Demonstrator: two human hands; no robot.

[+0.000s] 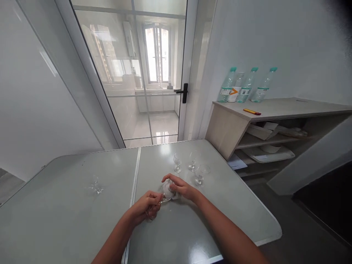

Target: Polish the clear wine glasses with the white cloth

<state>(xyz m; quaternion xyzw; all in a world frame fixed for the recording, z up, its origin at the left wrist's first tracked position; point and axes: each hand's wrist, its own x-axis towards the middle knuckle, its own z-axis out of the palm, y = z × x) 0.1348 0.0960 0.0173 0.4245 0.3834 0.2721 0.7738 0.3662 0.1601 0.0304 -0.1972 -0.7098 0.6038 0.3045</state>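
Observation:
Over the middle of the grey table (68,205) I hold a small stemmed glass (165,196) on its side. My left hand (147,208) is closed around its stem and foot. My right hand (178,187) is closed on a white cloth (168,189) wrapped over the glass's bowl. Just beyond my hands three more stemmed glasses stand upright: one (177,162) at the left, one (194,161) in the middle, a wider one (201,174) at the right. Another clear glass (96,184) stands apart on the table's left half.
A glass door (154,73) with a black handle stands behind the table. To the right, a wooden shelf unit (275,121) carries several water bottles (247,85) and a yellow-red marker (252,112); trays and papers lie on its lower shelves. The table's right edge (264,205) borders dark floor.

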